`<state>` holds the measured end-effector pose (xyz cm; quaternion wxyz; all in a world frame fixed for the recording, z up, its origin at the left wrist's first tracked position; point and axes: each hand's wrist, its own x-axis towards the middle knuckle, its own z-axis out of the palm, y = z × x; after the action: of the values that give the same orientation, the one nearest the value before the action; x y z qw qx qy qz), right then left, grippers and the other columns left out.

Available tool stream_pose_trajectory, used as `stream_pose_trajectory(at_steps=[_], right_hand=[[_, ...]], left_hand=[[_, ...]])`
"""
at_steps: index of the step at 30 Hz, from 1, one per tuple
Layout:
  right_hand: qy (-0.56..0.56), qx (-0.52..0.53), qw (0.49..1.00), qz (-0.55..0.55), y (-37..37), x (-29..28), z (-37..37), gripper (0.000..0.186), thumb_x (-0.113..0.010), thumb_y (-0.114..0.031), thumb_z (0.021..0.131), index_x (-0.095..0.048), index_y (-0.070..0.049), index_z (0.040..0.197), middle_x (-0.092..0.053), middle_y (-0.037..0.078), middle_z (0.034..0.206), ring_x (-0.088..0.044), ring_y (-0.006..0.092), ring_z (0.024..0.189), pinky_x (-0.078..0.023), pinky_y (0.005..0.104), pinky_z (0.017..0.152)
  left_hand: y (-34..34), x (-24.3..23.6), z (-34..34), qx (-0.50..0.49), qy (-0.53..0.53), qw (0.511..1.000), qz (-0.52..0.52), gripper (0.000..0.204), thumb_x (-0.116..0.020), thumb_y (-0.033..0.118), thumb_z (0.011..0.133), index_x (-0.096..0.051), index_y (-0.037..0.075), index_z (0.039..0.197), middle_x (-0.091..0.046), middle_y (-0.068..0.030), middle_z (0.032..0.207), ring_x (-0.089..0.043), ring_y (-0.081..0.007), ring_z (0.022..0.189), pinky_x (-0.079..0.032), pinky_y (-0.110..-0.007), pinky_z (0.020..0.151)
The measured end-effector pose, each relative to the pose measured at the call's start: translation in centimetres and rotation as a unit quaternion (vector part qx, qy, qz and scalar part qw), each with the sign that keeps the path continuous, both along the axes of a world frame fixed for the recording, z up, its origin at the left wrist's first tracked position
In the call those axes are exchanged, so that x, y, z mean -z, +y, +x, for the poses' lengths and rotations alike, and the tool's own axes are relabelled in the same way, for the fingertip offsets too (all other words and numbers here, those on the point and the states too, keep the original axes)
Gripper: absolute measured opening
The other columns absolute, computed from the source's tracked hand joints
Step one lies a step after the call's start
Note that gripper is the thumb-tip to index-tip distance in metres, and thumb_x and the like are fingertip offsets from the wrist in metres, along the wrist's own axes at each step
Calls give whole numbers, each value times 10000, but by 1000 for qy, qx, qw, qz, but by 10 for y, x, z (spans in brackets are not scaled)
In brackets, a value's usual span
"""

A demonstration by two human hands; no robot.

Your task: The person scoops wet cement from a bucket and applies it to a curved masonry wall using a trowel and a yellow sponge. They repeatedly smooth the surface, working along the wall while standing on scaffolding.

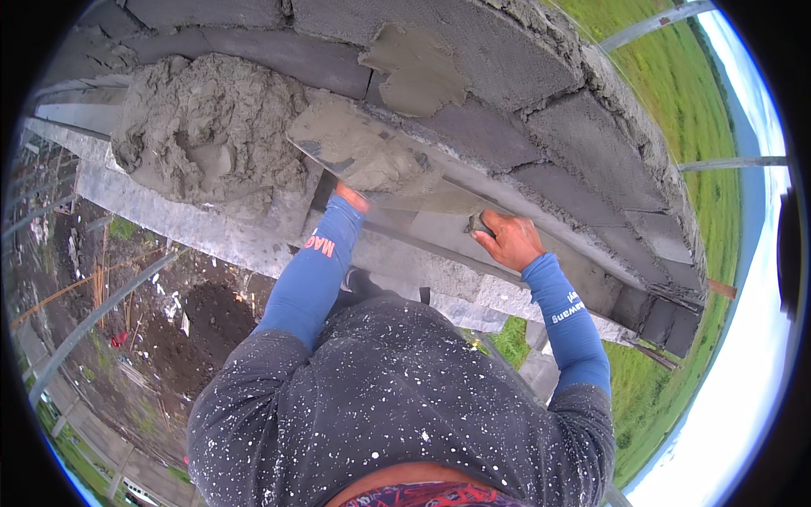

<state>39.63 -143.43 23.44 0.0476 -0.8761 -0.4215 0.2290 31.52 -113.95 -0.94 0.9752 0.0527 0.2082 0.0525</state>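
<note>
My left hand (351,198) is under a flat mortar board, a hawk (314,135), and holds it up from below. The board hides the fingers. Grey wet mortar (384,160) is spread over its top. My right hand (513,240) is closed round the dark handle of a trowel (443,200). The trowel's blade points left, its far end at the mortar on the board. Just beyond stands a curved wall of grey blocks (574,165), with a smeared patch of mortar (418,72) on its face.
A big heap of mortar (211,127) lies to the left on a pale plank platform (186,207) along the wall. Metal poles (106,317) cross at the left, above dark, littered ground (198,329) far below. Green grass (718,203) spreads beyond the wall at the right.
</note>
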Motion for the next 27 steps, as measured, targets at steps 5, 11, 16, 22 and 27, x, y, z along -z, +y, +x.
stream_pose_trajectory(at_steps=[5,11,16,22,27], right_hand=[[0,-17,994,107,57,21,-2,331,-628,-399,1047,-574,-72,1053,-709,162,852,-681,410,767,-555,484,693],[510,268,795,191,70,0,-14,357,-690,-369,1029,-541,-46,1009,-609,146,762,-650,233,680,-516,435,642],[158,169,968,94,31,-16,-4,366,-735,-352,991,-553,-36,1016,-624,158,783,-689,269,754,-526,436,691],[-8,-10,998,61,35,42,7,262,-729,-282,961,-596,-68,1031,-696,157,950,-677,405,926,-521,528,800],[-77,-55,979,181,84,88,13,253,-773,-254,902,-607,-101,1017,-672,109,912,-666,366,917,-504,511,799]], left_hand=[[1,-52,-36,71,-49,963,254,513,-391,365,1143,-459,88,1570,-500,-153,1592,-499,-338,1451,-427,-530,1210],[12,-59,-11,85,-16,970,225,489,-403,356,1141,-491,81,1535,-538,-123,1554,-545,-309,1400,-458,-494,1179],[37,-38,17,128,3,978,164,489,-405,362,1140,-495,83,1531,-547,-118,1546,-552,-308,1393,-460,-492,1176],[52,-29,-14,205,3,967,154,489,-408,369,1138,-500,85,1526,-557,-113,1537,-560,-306,1384,-464,-490,1173],[86,-5,-82,255,6,954,159,489,-409,375,1137,-503,87,1521,-566,-109,1530,-567,-304,1377,-467,-489,1170]])
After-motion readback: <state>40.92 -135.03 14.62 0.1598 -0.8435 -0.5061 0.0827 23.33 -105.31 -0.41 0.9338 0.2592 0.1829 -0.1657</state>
